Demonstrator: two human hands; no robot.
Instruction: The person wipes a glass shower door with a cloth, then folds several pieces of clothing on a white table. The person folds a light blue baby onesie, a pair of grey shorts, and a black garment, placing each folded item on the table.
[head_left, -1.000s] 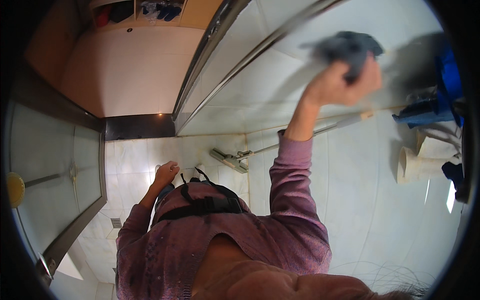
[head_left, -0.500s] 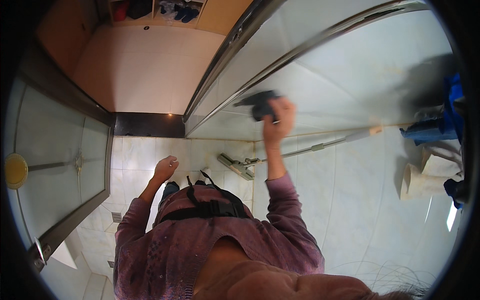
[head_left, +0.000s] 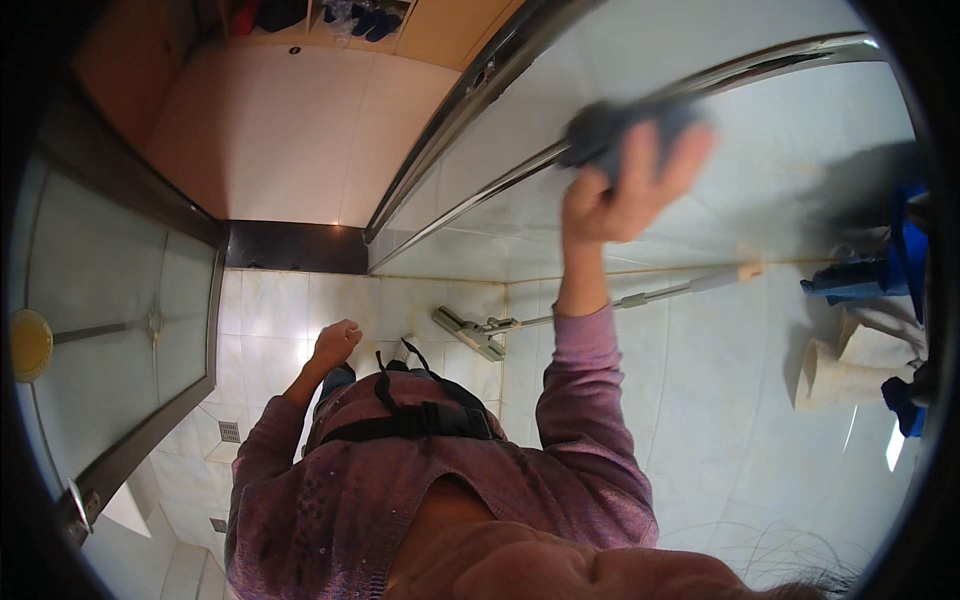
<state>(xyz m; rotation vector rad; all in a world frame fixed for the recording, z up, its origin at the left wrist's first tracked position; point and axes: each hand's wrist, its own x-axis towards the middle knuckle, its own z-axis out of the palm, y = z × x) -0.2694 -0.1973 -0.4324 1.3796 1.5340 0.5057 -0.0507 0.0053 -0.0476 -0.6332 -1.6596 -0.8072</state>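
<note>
My right hand [head_left: 640, 190] is raised at the upper right and closed on a dark grey cloth [head_left: 655, 125], blurred by motion. The cloth lies over a shiny metal strip [head_left: 510, 180] that runs along the pale tiled wall [head_left: 720, 190]. Down by my waist, my left hand [head_left: 337, 343] hangs with its fingers curled in, and nothing shows in it.
A mop with a flat head [head_left: 470, 332] leans against the wall, its pole slanting right. Blue and cream cloths [head_left: 860, 355] hang at the far right. To the left stands a framed glass door [head_left: 110, 300]; a dark threshold [head_left: 297, 248] borders the doorway.
My right hand has moved up and to the right with the cloth, from the lower wall onto the metal strip. My left hand has barely shifted.
</note>
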